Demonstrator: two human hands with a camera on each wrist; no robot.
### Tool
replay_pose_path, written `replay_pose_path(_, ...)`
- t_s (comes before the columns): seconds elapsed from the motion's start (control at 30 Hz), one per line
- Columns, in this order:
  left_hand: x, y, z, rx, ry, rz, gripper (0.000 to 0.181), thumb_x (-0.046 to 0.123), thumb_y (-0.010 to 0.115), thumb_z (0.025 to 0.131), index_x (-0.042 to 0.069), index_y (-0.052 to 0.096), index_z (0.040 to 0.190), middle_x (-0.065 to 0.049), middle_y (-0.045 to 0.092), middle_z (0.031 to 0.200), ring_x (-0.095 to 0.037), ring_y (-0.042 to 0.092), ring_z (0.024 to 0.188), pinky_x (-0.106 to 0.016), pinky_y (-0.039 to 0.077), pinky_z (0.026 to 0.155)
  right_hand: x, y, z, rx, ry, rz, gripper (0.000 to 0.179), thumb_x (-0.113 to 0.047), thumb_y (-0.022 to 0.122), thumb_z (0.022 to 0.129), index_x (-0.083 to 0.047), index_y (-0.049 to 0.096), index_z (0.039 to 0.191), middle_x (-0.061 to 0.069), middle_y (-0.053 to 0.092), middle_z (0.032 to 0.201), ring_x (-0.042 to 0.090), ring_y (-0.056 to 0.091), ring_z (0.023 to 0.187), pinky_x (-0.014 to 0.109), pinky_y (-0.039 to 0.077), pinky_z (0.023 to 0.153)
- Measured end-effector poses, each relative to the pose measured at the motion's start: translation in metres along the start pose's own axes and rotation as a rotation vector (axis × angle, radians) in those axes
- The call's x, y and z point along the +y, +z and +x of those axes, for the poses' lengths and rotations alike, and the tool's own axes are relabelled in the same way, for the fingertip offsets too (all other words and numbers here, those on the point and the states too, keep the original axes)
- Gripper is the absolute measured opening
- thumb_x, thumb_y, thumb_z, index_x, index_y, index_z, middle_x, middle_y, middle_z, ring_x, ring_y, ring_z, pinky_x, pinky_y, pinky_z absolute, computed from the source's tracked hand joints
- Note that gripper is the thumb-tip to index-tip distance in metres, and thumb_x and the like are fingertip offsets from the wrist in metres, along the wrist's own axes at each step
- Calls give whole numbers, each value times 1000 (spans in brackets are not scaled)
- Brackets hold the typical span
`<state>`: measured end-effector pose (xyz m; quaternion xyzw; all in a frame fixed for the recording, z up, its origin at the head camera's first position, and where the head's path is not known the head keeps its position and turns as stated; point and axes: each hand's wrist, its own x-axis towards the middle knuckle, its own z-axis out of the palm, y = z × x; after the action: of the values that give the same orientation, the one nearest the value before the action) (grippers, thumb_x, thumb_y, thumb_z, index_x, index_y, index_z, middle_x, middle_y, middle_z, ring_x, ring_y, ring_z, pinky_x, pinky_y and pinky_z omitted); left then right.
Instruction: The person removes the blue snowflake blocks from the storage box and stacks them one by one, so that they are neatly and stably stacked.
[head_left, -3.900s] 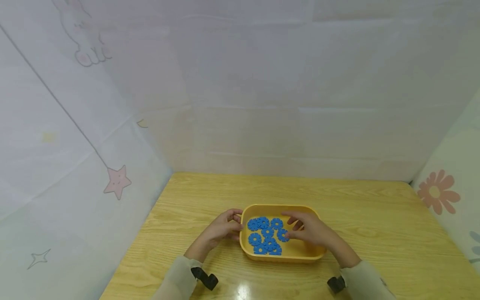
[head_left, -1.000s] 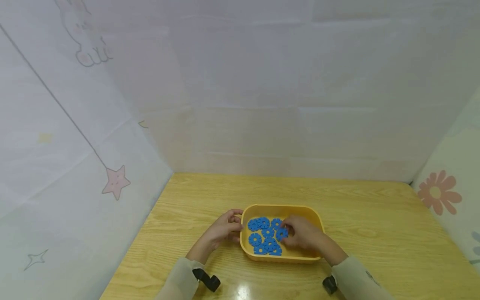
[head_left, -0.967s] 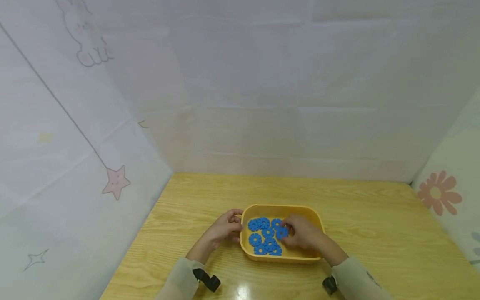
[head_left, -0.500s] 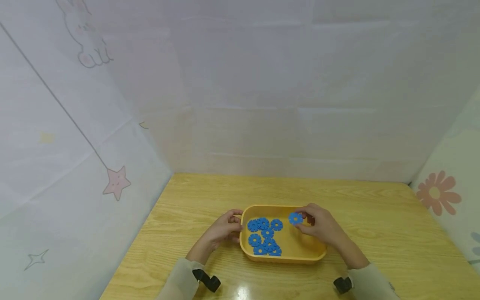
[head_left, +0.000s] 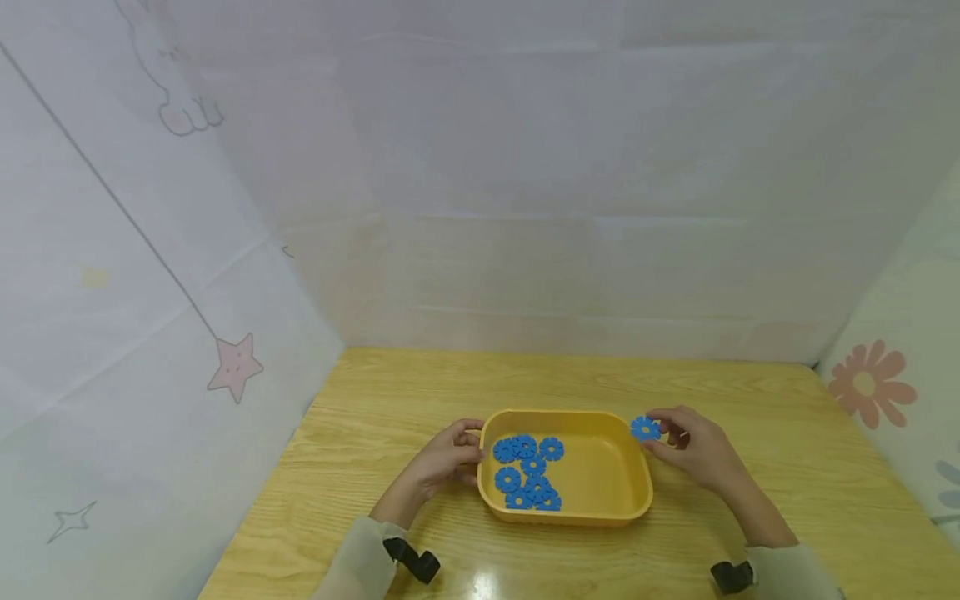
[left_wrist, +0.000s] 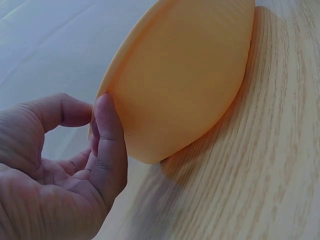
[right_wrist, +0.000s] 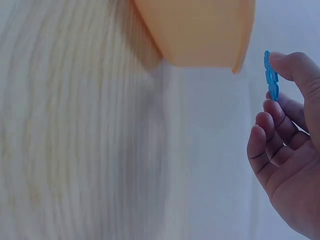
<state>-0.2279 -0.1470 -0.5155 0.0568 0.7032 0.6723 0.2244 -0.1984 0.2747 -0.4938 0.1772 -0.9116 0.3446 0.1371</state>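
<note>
A yellow plastic basin (head_left: 603, 479) sits on the table with several blue flower-shaped snowflake discs (head_left: 507, 479) flat in its left half, a few overlapping. At its left end, my left hand (head_left: 442, 460) holds the rim between thumb and fingers; the left wrist view shows the thumb on the outer wall of the basin (left_wrist: 180, 75). My right hand (head_left: 699, 450) pinches one blue snowflake disc (head_left: 637, 430) by its edge, up over the basin's right end. Seen edge-on in the right wrist view, this disc (right_wrist: 271, 75) is between thumb and fingertips, apart from the basin wall.
The wood-grain table (head_left: 420, 383) extends behind and to both sides of the basin. Pale printed sheets (head_left: 487, 208) hang at its back and sides. Dark straps with small black devices (head_left: 426, 568) are on both wrists.
My right hand has taken one blue disc out from the discs in the basin, lifted it and carried it right to the basin's right rim. The left hand stays put.
</note>
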Motion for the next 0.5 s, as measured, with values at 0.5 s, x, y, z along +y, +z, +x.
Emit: replay_pose_path(0.5,1,0,-2,-7,-6,-5,58,3,66,92,2,44,145,-8,55,98,-19,64,82,-32,59,62,42,-11,-11,-18,108,-40,38,-21,80,89,-5,70,121,-2,60,91,3,54,75,23,50,63)
